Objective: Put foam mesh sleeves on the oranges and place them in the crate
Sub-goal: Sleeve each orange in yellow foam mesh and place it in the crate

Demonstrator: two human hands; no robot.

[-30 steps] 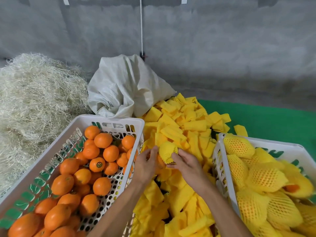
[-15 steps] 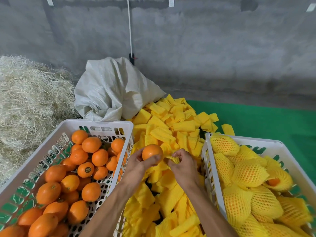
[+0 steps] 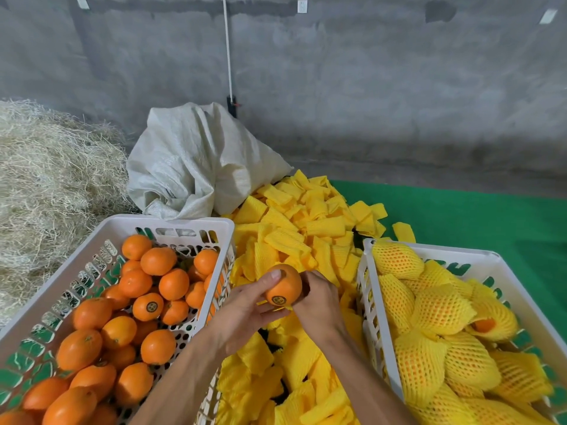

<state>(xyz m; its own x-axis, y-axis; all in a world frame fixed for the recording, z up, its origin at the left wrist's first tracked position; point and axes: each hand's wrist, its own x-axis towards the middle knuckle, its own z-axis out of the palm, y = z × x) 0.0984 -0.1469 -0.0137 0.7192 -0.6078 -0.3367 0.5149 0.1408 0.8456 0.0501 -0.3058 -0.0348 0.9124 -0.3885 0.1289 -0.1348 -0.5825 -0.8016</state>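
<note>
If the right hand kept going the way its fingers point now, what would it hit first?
Most likely the orange, which the left hand holds: the right hand points left, its fingers already at the fruit's right side. Depth is unclear.

There is only one view, from a camera on the person's head. It looks forward and down, close above the sleeve pile (image 3: 294, 237). Left of the pile is one crate (image 3: 171, 223), right of it another (image 3: 429, 250), behind it a wall (image 3: 368, 87).

Left hand (image 3: 245, 305): fingers curled, thumb on top, gripping an orange (image 3: 283, 288). Right hand (image 3: 319, 302): fingers curled, touching the orange's far side. Forearms converge.
</note>
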